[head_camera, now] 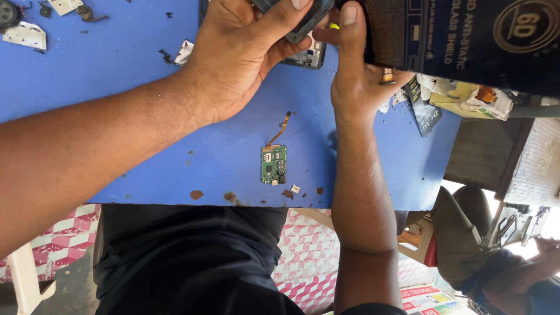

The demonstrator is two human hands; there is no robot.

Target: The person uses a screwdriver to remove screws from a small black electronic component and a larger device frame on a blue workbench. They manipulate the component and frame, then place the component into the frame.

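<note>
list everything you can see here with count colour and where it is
phone frame: one, dark grey, top centre, gripped by both hands
circuit board: one, green, with an orange ribbon cable, on the table near its front edge
table: one, blue, scratched, fills the upper half
black package: one, black with gold print, top right
scraps: several, white and dark, top left of the table
chips: a few, brown, along the table's front edge
another person: one, seated, lower right
left hand: one, thumb on the phone frame
right hand: one, thumb up against the phone frame
</note>
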